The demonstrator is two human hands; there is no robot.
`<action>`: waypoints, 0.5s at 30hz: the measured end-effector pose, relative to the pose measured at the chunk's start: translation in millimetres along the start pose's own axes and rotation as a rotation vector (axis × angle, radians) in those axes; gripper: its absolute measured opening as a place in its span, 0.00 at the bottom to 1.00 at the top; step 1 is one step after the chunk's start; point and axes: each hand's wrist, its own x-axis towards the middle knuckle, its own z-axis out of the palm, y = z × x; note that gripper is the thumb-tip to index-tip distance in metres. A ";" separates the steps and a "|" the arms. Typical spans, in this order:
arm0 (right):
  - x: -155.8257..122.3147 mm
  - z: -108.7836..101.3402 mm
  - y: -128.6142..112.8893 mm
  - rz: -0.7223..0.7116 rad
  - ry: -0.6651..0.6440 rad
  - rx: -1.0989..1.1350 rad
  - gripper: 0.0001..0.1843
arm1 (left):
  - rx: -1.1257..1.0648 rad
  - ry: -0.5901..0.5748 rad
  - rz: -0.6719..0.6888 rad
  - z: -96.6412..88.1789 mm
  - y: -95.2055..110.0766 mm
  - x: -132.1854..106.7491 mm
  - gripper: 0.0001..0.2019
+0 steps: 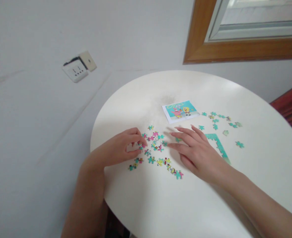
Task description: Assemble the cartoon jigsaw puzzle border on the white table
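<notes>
Above the left side of a loose cluster of jigsaw puzzle pieces point(155, 137), my left hand point(126, 145) is curled. Its thumb and index finger close around a small pink and teal puzzle piece point(143, 145), partly hidden by the fingers. My right hand point(193, 148) is open, fingers spread, its index fingertip close to the cluster's right edge. A teal piece point(178, 140) lies beneath its fingers. Behind this hand is a joined teal border section point(220, 147), L-shaped and partly covered by the hand and wrist.
A printed picture point(180, 111) with cartoon figures lies beyond my hands on the round white table point(141, 89). Several mostly teal pieces point(215, 126) are scattered at the right. A wall socket point(75, 70) and a wood-framed window point(235, 51) are behind the table.
</notes>
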 end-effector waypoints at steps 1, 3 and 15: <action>-0.1 0.0 0.3 -0.002 0.001 0.000 0.21 | 0.002 -0.001 -0.003 -0.5 0.4 -0.1 0.10; -0.1 -0.4 0.7 -0.003 0.004 0.000 0.21 | 0.010 -0.017 -0.008 -0.7 2.5 0.9 0.10; 0.2 -0.9 0.5 -0.011 0.025 0.011 0.21 | 0.040 -0.058 -0.017 2.7 4.8 7.2 0.09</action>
